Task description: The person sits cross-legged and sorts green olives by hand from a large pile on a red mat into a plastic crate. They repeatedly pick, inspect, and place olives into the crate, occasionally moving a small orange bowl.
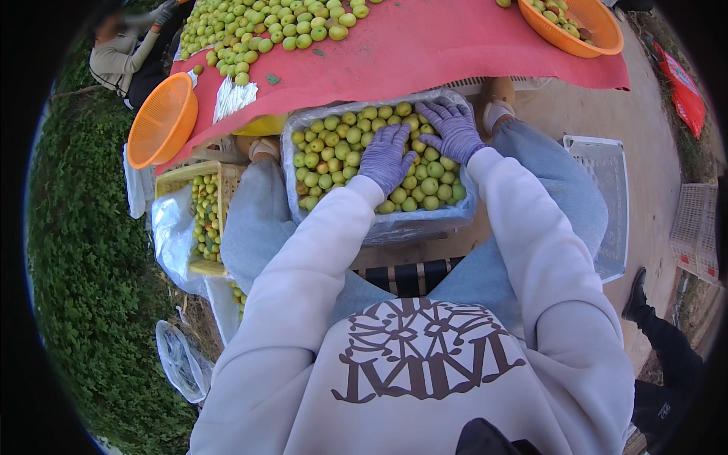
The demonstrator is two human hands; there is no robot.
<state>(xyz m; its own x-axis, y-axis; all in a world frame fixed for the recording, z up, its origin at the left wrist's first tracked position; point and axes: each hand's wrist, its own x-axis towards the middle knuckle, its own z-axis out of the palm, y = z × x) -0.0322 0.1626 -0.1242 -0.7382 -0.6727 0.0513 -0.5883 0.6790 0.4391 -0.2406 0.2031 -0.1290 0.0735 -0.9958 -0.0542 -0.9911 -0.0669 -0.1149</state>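
A crate lined with clear plastic (425,221) stands between my knees, filled near its rim with small round green-yellow fruits (331,155) that look like jujubes. Both hands wear purple knitted gloves. My left hand (387,159) rests palm down on the fruits at the middle of the crate, its fingers stretched toward the far side. Over the far right corner lies my right hand (453,130), fingers spread on the fruits and near the liner's edge. Neither hand visibly grips a fruit; what is under the palms is hidden.
Beyond the crate is a red-covered table (425,45) with a heap of the same fruits (280,23). Orange baskets (163,121) sit at its left and right ends. A yellow crate (227,189) stands left, a white crate (607,205) right. Other people are at upper left and lower right.
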